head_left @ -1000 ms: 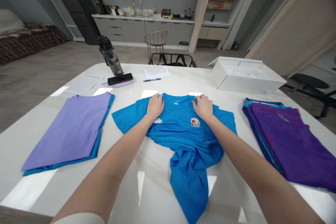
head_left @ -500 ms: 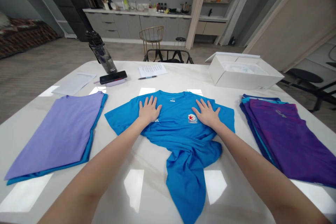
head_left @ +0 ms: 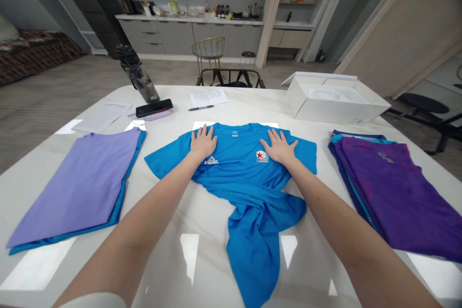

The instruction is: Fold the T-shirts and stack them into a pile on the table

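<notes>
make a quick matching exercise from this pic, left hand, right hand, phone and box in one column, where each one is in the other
Things:
1. left hand
2. right hand
3. black phone
4. white box

Places:
a. on top of a small lilac object
b. flat on the blue T-shirt, just above the PEAK logo
c. open, at the far right of the white table
d. flat on the shirt, right beside the star badge

Pairs: 1-b, 2-d, 3-a, 4-c

Home with kitchen counter (head_left: 187,18) and sofa (head_left: 32,45)
</notes>
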`<act>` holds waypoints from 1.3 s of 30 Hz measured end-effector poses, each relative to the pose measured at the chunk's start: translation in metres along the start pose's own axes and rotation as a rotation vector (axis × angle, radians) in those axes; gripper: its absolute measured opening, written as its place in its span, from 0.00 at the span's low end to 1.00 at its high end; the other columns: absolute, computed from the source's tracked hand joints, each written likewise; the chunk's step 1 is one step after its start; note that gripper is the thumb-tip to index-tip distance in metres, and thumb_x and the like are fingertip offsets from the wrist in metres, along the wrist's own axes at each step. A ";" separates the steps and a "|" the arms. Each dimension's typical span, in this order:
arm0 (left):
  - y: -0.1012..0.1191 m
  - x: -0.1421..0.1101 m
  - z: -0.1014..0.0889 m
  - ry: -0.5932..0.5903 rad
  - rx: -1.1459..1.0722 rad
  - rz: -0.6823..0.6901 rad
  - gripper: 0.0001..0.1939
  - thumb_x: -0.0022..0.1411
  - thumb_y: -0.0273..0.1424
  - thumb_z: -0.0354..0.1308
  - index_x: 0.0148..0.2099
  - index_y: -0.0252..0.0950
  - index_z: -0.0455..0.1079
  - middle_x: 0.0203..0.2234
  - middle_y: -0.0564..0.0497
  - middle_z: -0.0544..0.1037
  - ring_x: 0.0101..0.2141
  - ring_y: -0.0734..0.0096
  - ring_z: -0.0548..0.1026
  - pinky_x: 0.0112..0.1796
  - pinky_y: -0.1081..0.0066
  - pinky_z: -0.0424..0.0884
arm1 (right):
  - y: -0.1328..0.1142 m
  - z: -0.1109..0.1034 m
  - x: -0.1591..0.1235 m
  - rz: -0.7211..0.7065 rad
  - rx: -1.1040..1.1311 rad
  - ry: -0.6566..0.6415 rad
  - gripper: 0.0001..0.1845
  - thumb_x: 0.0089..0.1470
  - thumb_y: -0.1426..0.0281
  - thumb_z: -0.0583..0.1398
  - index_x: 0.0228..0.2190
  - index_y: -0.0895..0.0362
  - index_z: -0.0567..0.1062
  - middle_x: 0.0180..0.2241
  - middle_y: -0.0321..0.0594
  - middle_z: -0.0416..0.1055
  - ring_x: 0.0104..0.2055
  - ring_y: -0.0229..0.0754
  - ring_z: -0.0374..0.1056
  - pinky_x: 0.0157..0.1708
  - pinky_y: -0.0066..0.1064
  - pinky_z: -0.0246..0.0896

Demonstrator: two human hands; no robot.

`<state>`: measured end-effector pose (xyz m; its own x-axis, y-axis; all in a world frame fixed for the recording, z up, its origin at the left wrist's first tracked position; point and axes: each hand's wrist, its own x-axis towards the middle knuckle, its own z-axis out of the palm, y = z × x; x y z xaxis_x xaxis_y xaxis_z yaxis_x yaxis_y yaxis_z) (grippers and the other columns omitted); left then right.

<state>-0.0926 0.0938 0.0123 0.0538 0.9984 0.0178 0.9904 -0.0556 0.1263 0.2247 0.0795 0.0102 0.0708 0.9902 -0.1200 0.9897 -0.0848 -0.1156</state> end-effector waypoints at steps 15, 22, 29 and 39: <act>-0.014 -0.020 -0.017 0.059 0.213 -0.096 0.23 0.73 0.23 0.37 0.63 0.35 0.64 0.49 0.35 0.73 0.47 0.52 0.77 0.42 0.62 0.76 | 0.001 -0.002 0.007 0.001 0.034 0.015 0.46 0.63 0.37 0.36 0.74 0.46 0.48 0.75 0.41 0.40 0.76 0.61 0.34 0.64 0.79 0.25; -0.017 0.030 -0.012 0.099 0.126 -0.053 0.23 0.73 0.25 0.38 0.63 0.38 0.64 0.51 0.36 0.74 0.49 0.53 0.76 0.45 0.60 0.74 | 0.004 -0.005 0.039 0.016 0.061 0.017 0.49 0.63 0.37 0.36 0.74 0.50 0.48 0.76 0.41 0.39 0.76 0.59 0.34 0.67 0.73 0.26; -0.022 0.063 -0.002 0.166 0.014 -0.072 0.23 0.74 0.26 0.38 0.64 0.40 0.66 0.52 0.38 0.75 0.51 0.54 0.76 0.48 0.59 0.73 | 0.011 -0.004 0.078 0.015 0.050 0.019 0.48 0.63 0.37 0.36 0.74 0.50 0.47 0.76 0.40 0.37 0.76 0.57 0.33 0.68 0.70 0.28; -0.027 0.068 -0.004 0.117 0.008 -0.015 0.26 0.76 0.35 0.38 0.66 0.38 0.67 0.54 0.38 0.74 0.54 0.52 0.73 0.55 0.59 0.68 | 0.013 -0.006 0.094 0.023 0.030 0.023 0.48 0.63 0.37 0.35 0.74 0.50 0.46 0.76 0.41 0.37 0.76 0.57 0.34 0.67 0.72 0.29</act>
<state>-0.1159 0.1629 0.0142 0.0240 0.9910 0.1316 0.9920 -0.0399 0.1200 0.2444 0.1722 0.0034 0.0968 0.9902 -0.1004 0.9836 -0.1106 -0.1428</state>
